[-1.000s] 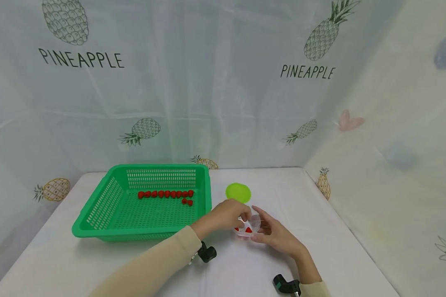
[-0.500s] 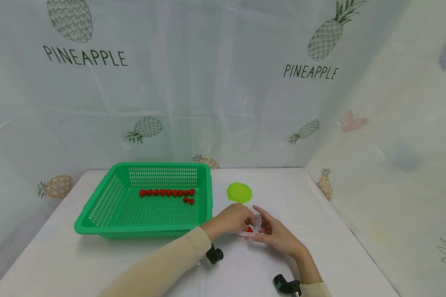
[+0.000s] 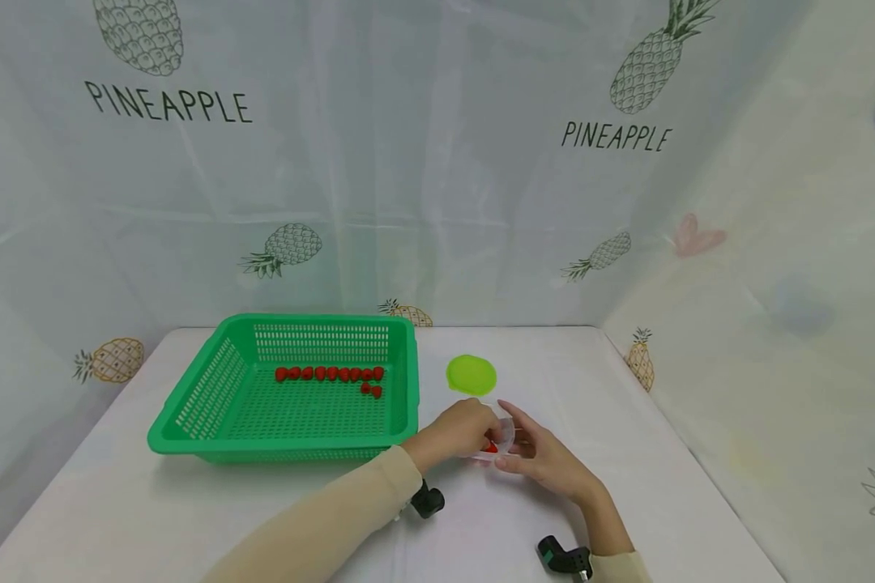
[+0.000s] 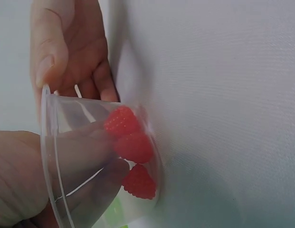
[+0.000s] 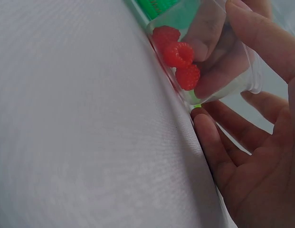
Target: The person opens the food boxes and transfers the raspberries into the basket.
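A clear plastic cup (image 3: 507, 440) stands on the table between my two hands. My left hand (image 3: 461, 431) reaches down inside it; its fingertips pinch a raspberry (image 4: 134, 148) close to the cup's bottom. Two more raspberries lie against that one, an upper raspberry (image 4: 122, 120) and a lower raspberry (image 4: 139, 182) in the left wrist view. Curved about the cup's right side, my right hand (image 3: 550, 465) holds it, with a digit at the rim in both wrist views. The left hand covers much of the cup in the head view.
A green plastic basket (image 3: 284, 445) stands to the left, with a row of raspberries (image 3: 332, 373) and two more raspberries below the row's right end. Behind the cup lies a flat lime-green disc (image 3: 471, 375). A pineapple-print curtain (image 3: 437, 162) hangs behind the white table (image 3: 474, 534).
My left hand has moved slightly right and deeper into the cup, covering more of it. The right hand keeps its hold. The basket's raspberries look unchanged; the head view has shifted slightly.
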{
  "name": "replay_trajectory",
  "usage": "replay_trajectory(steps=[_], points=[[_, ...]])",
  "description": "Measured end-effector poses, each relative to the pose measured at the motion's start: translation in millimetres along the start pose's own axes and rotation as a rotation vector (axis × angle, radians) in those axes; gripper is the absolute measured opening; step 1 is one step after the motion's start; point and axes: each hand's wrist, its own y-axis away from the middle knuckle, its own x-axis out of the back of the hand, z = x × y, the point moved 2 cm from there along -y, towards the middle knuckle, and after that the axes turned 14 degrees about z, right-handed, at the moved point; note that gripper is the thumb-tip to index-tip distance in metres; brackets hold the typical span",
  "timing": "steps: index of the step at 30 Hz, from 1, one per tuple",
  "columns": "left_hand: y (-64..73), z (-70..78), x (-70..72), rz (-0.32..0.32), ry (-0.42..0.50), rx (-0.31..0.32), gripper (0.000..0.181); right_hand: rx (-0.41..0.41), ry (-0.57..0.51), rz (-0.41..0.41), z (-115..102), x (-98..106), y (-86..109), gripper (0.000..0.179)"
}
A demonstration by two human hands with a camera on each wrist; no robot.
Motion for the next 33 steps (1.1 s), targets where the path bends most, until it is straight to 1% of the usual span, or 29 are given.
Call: replay_trajectory(steps=[3,9,16,20,22,24,27,30,33], points=[[0.4,2.3,-0.5,0.014,-0.002,0.015,0.014,-0.002,0.004,0.003,0,0,-0.3,0.094],[1.2,5.3,-1.2,0.03,-0.009,0.017,0.013,-0.004,0.005,0.003,2,-1,-0.4,0.093],[3.9,2.8,0.5,0.063,0.061,0.035,0.012,0.002,-0.006,-0.004,3,-1,-1.0,0.094],[6.5,0.7,4.8,0.092,0.086,0.052,0.009,0.004,0.005,0.0,3,-1,-0.9,0.094],[7.9,0.8,12.0,0.105,0.096,0.058,0.008,0.003,0.009,0.005,3,-2,-0.9,0.093],[9.3,0.6,22.4,0.115,0.103,0.052,0.006,-0.007,0.011,0.009,3,-3,-1.1,0.093],[12.5,-1.6,43.8,0.132,0.127,0.027,0.005,-0.022,0.02,0.011,3,-4,-1.3,0.093],[15.9,-9.2,65.8,0.148,0.138,-0.008,0.006,-0.033,0.045,0.015,3,-4,-0.9,0.094],[19.9,-19.2,88.2,0.152,0.15,-0.022,0.009,-0.028,0.067,0.024,2,-2,-0.5,0.095]])
